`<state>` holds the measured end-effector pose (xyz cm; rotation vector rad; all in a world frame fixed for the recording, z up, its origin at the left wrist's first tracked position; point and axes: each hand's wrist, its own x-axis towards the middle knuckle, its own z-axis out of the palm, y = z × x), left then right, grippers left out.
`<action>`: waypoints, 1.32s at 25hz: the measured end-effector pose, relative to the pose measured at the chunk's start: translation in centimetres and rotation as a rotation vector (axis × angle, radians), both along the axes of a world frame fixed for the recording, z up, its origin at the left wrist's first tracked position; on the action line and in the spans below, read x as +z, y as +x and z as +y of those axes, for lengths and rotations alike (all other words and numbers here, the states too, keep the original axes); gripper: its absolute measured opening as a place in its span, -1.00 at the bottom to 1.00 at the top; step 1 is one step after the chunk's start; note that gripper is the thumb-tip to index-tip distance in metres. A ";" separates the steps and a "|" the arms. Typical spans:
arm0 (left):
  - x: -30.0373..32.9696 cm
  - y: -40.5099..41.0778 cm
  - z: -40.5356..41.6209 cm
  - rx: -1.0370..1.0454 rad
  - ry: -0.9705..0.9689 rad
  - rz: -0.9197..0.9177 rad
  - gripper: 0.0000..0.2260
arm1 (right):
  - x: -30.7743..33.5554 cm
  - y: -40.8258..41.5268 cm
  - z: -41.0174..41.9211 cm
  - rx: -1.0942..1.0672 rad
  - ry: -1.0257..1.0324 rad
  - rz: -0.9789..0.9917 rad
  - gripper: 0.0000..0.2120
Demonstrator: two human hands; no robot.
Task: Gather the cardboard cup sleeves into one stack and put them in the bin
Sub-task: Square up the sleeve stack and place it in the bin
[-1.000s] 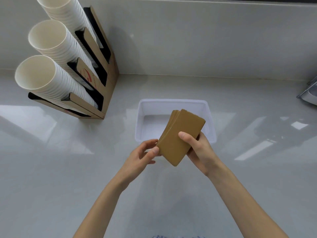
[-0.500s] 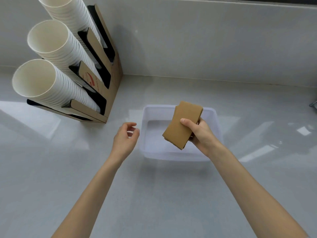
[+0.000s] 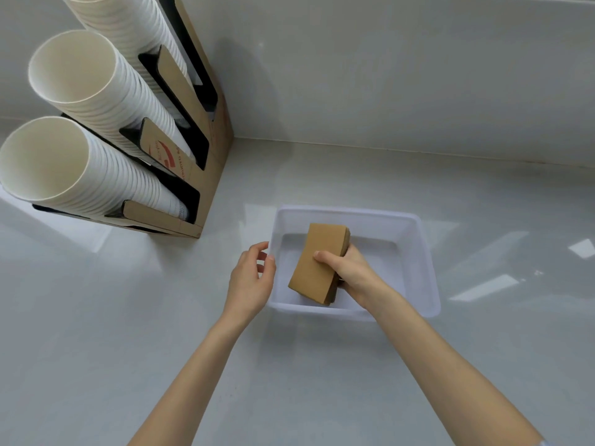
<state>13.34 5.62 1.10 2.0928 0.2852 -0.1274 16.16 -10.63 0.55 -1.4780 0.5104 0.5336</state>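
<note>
Two bare forearms reach in from the near edge over the pale grey counter (image 3: pixel 128 317). Nearest of the hands is the left hand (image 3: pixel 250 278), which sits just outside the bin's left wall. Its fingers are loosely curled and spread, gripping nothing, with the fingertips close to the rim; whether they touch it cannot be told.

Just beyond, the right hand (image 3: pixel 351 273) comes over the near rim of the bin (image 3: pixel 425 252) and clamps the stack (image 3: pixel 317 262) of brown cardboard sleeves. The thumb lies across the top face about midway along, while the other fingers wrap under and along the right side, mostly hidden.

The stack is inside the bin's outline, left of its middle. Its long axis runs near to far, leaning a little to the right at the far end. The near end is the lower one, down close to the near wall; the far end tilts up and away. Layered edges show along the right side and the near corner. Whether the near end touches the bin floor cannot be told.

The bin itself is a white, translucent, rectangular tub, set on the counter right of centre.

Farther back and to the left, a cardboard rack (image 3: pixel 206 175) stands against the wall, holding three slanted columns of white paper cups (image 3: pixel 80 91), mouths toward the camera.
</note>
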 end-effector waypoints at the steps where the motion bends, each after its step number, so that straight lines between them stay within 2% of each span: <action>1: -0.2 0.0 0.0 -0.003 0.002 -0.009 -0.69 | -0.1 0.1 0.0 0.005 -0.007 0.011 -0.53; 3: -0.3 -0.1 0.0 -0.005 0.003 -0.018 -0.68 | -0.1 0.3 0.1 0.029 -0.026 0.039 -0.52; 7: -0.4 -0.1 -0.1 0.002 -0.006 -0.021 -0.69 | -0.3 0.5 0.7 0.174 -0.239 0.111 -0.40; 16: -0.5 -0.1 -0.5 0.014 0.013 -0.016 -0.67 | 0.6 1.1 3.3 0.177 -0.322 -0.037 -0.45; 24: -0.5 -0.1 -0.4 -0.011 0.025 0.013 -0.66 | 0.6 0.4 3.6 0.189 -0.218 0.089 -0.47; 33: -0.7 0.0 -0.4 -0.018 0.020 0.007 -0.67 | 1.0 -0.2 3.4 0.262 -0.187 0.066 -0.51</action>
